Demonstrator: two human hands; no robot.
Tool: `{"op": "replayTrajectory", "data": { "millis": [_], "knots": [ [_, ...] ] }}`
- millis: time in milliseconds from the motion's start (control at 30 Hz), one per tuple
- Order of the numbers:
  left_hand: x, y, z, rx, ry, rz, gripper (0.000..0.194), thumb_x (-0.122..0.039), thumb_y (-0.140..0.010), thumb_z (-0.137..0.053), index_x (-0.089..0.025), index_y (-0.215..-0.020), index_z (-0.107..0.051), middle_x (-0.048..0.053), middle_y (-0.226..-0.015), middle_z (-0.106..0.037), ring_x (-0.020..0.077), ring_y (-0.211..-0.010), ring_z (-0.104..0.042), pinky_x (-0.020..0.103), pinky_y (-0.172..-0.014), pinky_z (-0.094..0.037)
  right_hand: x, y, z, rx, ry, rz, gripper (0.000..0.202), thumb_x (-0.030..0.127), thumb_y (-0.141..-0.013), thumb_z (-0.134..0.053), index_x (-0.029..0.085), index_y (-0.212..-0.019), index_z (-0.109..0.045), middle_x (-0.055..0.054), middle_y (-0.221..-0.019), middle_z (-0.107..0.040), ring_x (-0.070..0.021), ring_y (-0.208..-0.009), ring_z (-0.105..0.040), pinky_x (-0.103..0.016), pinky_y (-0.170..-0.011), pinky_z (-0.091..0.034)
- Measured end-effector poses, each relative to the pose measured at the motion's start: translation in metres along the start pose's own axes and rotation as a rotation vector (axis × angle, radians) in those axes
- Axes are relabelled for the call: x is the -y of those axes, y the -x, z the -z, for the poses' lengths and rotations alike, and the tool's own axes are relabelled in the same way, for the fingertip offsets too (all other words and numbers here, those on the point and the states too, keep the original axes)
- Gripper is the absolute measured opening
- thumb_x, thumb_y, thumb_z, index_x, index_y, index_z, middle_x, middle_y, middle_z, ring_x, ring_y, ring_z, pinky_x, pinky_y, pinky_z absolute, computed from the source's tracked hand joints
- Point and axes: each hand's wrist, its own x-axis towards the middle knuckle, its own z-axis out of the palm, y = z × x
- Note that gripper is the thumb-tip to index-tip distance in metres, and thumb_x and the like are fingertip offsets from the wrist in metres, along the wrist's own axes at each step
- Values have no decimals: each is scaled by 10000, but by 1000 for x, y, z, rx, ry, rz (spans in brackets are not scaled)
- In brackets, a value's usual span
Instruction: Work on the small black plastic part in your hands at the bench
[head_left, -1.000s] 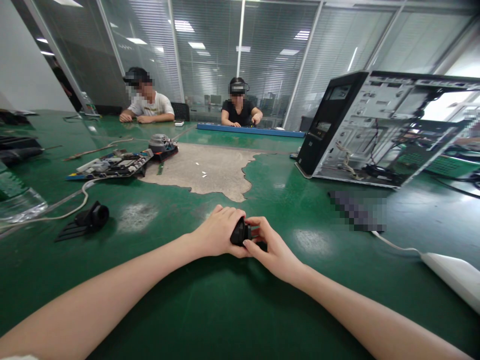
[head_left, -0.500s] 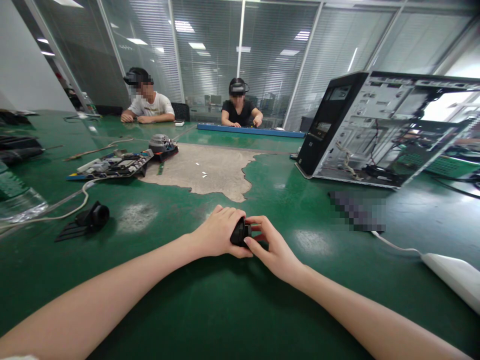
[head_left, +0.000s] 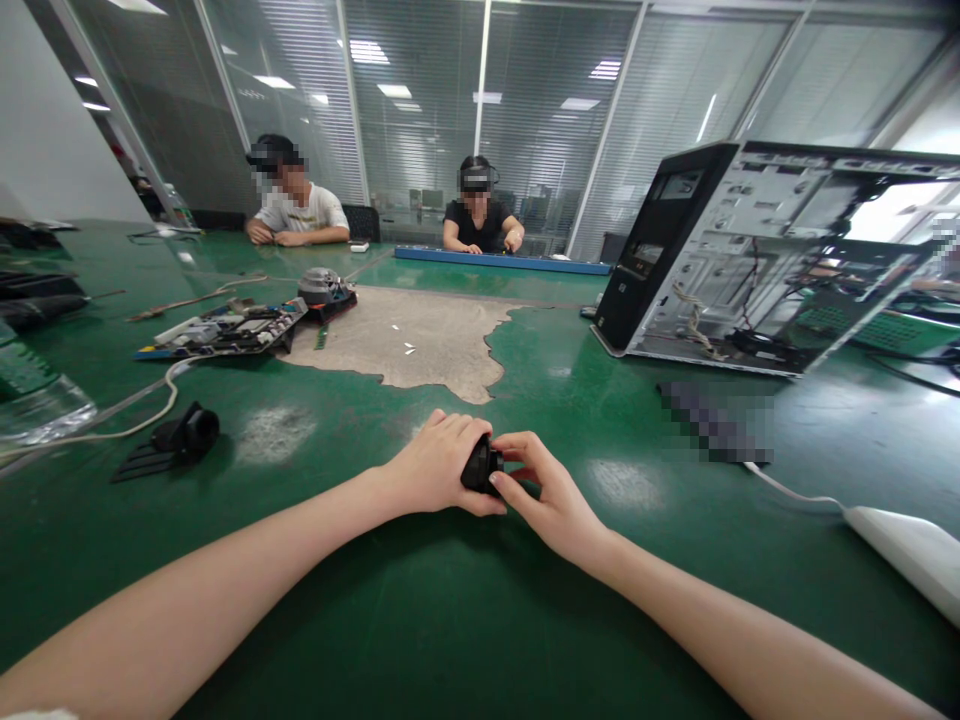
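Observation:
A small black rounded device (head_left: 478, 468) with a short round end on its right side is held between my hands, just above or on the green table. My left hand (head_left: 431, 465) wraps around its body from the left, fingers over the top and thumb below. My right hand (head_left: 544, 495) grips the short round end between thumb and fingertips. The device's exact kind is hard to make out, as my fingers cover much of it. To the left of my hands lies a black plastic part (head_left: 184, 435) with a round ring and flat slats.
A circuit board (head_left: 232, 325) with a fan-like part (head_left: 322, 287) lies at left, near a bottle (head_left: 37, 390) and cable. An open computer case (head_left: 735, 260) stands at right, before a green basket (head_left: 885, 330). A white power strip (head_left: 907, 550) is near right. Two people sit opposite.
Almost nothing differs. Both hands keep the same hold on the black device, with at most a slight shift of the right fingers.

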Motion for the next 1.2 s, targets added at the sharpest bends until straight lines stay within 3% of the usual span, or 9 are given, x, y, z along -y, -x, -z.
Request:
{"op": "replayTrajectory", "data": {
  "millis": [233, 467, 733, 800, 900, 967, 1000, 1100, 1200],
  "knots": [
    [-1, 0, 1, 1, -20, 1, 594, -584, -569, -611, -163, -961, -460, 64, -901, -569, 249, -837, -528, 357, -741, -319, 1, -1, 0, 71, -26, -66, 259, 208, -810, -497, 210, -1058, -421, -43, -954, -531, -155, -818, -565, -315, -704, -501],
    [1, 0, 0, -4, -1, -2, 653, -631, -555, -608, -159, -979, -453, 62, -920, -564, 241, -839, -523, 358, -740, -314, 2, 2, 0, -17, 29, -8, 76, 201, -800, -514, 204, -788, -438, -36, -952, -513, -157, -874, -540, -296, -721, -485],
    [1, 0, 2, 5, 5, 12, 658, -637, -550, -606, -165, -982, -453, 65, -921, -566, 244, -840, -522, 362, -749, -318, 3, -4, 4, -5, -49, -147, 148, 288, -812, -517, 201, -910, -450, -34, -907, -545, -165, -876, -568, -332, -757, -482],
    [1, 1, 2, 7, 8, 11, 646, -631, -563, -599, -167, -988, -453, 64, -914, -565, 242, -840, -523, 360, -749, -321, 9, -5, 14, 151, -58, -150, 251, 326, -776, -568, 198, -964, -462, -43, -952, -549, -176, -906, -559, -344, -786, -478],
    [1, 1, 2, 16, 15, 12, 673, -647, -558, -597, -167, -1006, -451, 68, -921, -561, 245, -850, -520, 366, -762, -321, 21, -3, 34, 372, 77, -120, 666, 372, -583, -737, 220, -1145, -415, -54, -1079, -508, -209, -962, -532, -357, -824, -463],
    [2, 1, 2, 15, 21, 16, 702, -661, -543, -602, -167, -1017, -446, 72, -934, -561, 248, -860, -519, 373, -775, -318, 28, -1, 45, 443, 223, -64, 862, 404, -460, -786, 228, -1206, -393, -62, -1104, -483, -235, -961, -517, -349, -790, -464],
    [2, 1, 2, 11, 22, 15, 707, -664, -542, -603, -167, -1019, -444, 73, -941, -561, 249, -867, -518, 375, -782, -316, 31, 1, 49, 481, 289, -48, 860, 414, -431, -792, 223, -1185, -424, -60, -1074, -490, -240, -942, -514, -343, -767, -465],
    [2, 2, 1, 0, 22, -1, 716, -667, -543, -604, -165, -1026, -437, 73, -951, -561, 248, -882, -516, 372, -788, -314, 33, 3, 54, 537, 469, -70, 559, 359, -498, -772, 212, -987, -545, -40, -926, -530, -225, -826, -524, -316, -661, -455],
    [2, 3, 1, -4, 18, -7, 725, -665, -549, -602, -162, -1043, -434, 73, -950, -560, 248, -882, -516, 369, -787, -315, 29, 1, 50, 447, 536, -96, 329, 227, -604, -709, 206, -899, -564, -36, -850, -550, -207, -771, -527, -312, -637, -440]
  ]
}}
